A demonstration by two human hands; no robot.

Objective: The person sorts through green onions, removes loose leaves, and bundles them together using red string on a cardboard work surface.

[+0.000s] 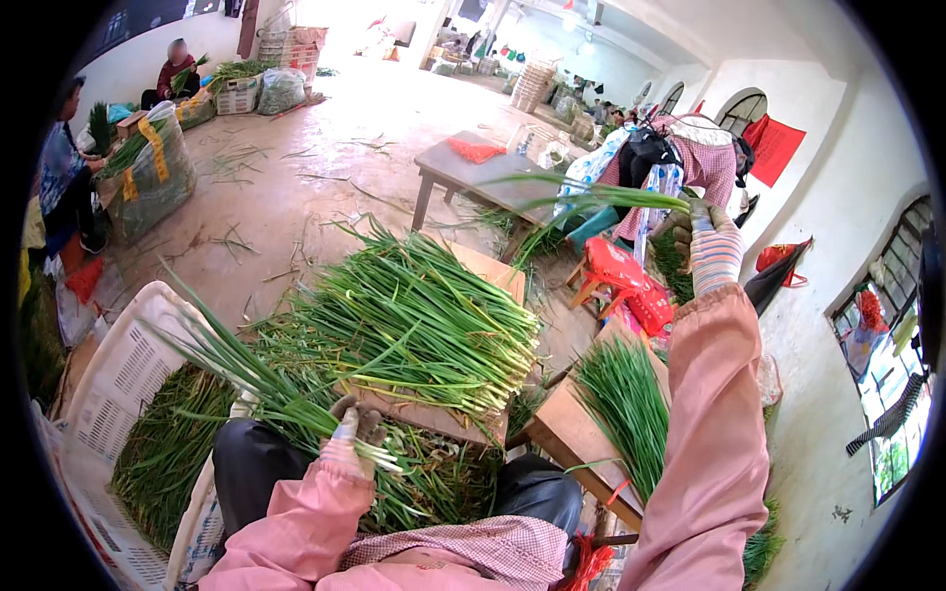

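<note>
Gloved and wrapped in a pink sleeve, my left hand [357,427] is closed around a bunch of chives [296,402], white ends pointing right and leaves fanning out to the upper left. My right arm reaches far out to the right. At its end my gloved right hand [702,223] grips a smaller bunch of chives [631,196] by the base, its leaves trailing left. Between my hands a thick pile of chives [414,320] covers a low wooden table [498,273], pale ends toward the right. Loose leaves and trimmings lie across my lap.
A white plastic crate [97,399] of greens stands at my left. More chives [623,409] rest on a wooden stand [576,458] to my right, near a red-covered stool [631,286]. A low table [473,167] stands ahead. Someone bends over at the right [680,163]; others sit far left.
</note>
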